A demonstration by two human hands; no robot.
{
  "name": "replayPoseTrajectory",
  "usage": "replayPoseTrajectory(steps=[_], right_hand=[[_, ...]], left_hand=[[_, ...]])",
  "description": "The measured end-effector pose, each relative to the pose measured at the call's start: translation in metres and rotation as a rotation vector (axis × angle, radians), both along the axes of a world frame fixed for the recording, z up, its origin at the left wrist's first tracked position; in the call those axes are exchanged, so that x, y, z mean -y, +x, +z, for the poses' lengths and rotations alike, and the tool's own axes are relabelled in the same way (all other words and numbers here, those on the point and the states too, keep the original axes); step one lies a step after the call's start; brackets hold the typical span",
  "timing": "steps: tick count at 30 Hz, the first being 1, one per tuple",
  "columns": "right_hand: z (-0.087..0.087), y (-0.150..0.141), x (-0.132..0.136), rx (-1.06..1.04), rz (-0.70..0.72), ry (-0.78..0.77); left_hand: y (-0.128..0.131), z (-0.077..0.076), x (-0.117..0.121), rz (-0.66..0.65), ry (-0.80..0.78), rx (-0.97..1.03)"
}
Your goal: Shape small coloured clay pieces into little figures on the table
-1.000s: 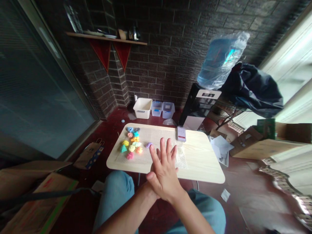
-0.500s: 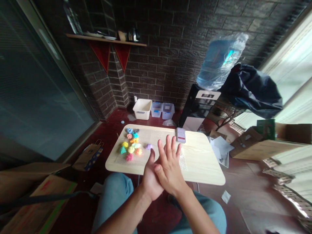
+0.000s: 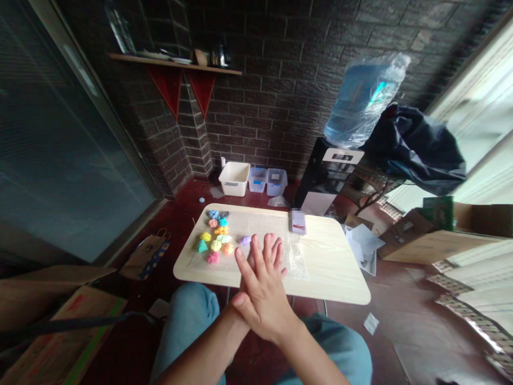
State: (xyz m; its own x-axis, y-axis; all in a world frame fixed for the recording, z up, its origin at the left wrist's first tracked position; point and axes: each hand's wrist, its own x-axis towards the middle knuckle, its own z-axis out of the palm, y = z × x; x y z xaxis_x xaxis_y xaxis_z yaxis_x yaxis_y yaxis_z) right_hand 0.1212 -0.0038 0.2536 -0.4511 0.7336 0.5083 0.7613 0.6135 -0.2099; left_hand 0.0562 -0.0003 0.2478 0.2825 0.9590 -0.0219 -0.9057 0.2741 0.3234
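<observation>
My right hand point(image 3: 264, 297) lies flat across my left hand point(image 3: 242, 284), palm to palm, in front of the table's near edge. The right fingers are stretched out and slightly spread, pointing away from me. Most of the left hand is covered; a few of its fingertips show past the right fingers, extended. Whether anything sits between the palms is hidden. Just beyond the fingertips rests a purple lump of soft clay point(image 3: 245, 240). To its left are several coloured lumps, among them a pink one point(image 3: 212, 258), an orange one point(image 3: 227, 249) and a green one point(image 3: 202, 246).
Bubble wrap point(image 3: 264, 222) covers part of the pale table point(image 3: 340, 256), with a phone point(image 3: 298, 222) at the far edge. Behind stand a white bin point(image 3: 234, 179), two clear bins and a water dispenser point(image 3: 331, 176). Cardboard boxes point(image 3: 444, 232) flank both sides.
My right hand has slid left and over the left hand, covering the left palm and thumb that showed before. The clay lumps have stayed in place.
</observation>
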Motion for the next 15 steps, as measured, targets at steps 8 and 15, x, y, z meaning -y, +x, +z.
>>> replayPoseTrajectory(steps=[8,15], right_hand=[[0.001,-0.002,0.001,-0.003,-0.014,-0.026],[0.007,-0.001,-0.003,-0.031,-0.107,-0.007]], left_hand=[[-0.001,0.003,0.000,-0.050,-0.020,-0.023],[0.000,0.009,0.001,-0.130,0.000,-0.024]])
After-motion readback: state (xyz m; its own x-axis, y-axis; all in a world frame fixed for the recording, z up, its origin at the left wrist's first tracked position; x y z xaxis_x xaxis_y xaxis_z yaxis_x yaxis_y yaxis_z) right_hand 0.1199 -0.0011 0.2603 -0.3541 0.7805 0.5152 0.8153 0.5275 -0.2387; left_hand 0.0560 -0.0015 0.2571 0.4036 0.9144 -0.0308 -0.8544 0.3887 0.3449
